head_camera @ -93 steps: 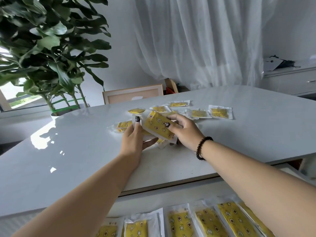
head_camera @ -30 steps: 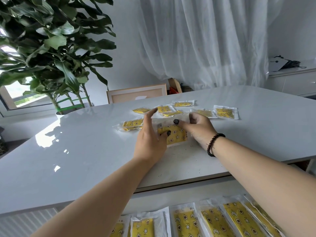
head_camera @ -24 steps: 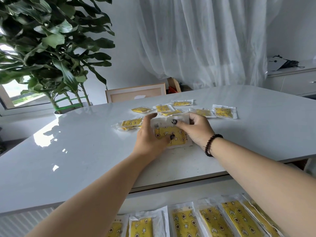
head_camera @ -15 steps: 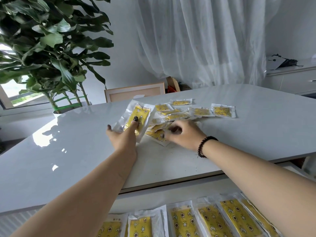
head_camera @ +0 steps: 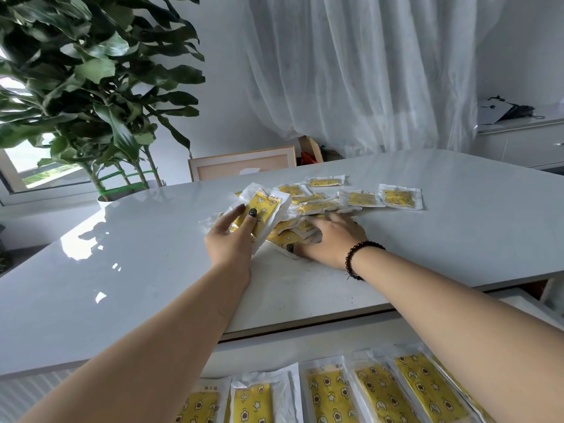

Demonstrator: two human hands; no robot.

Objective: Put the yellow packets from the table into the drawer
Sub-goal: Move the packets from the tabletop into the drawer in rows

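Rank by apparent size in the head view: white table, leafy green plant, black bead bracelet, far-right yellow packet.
1. White table
2. Leafy green plant
3. Far-right yellow packet
4. Black bead bracelet, roughly alike; nearness blurs it.

Yellow packets [head_camera: 317,206], bright, in clear-white wrappers, scattered on a glossy white surface [head_camera: 152,270]. Dark star and flower prints on the yellow packets in the drawer [head_camera: 332,395]. Black nail polish on the left hand [head_camera: 232,239]. Dark bead bracelet [head_camera: 360,259] at the right wrist. Deep green plant [head_camera: 85,77], sheer white curtain [head_camera: 366,71].
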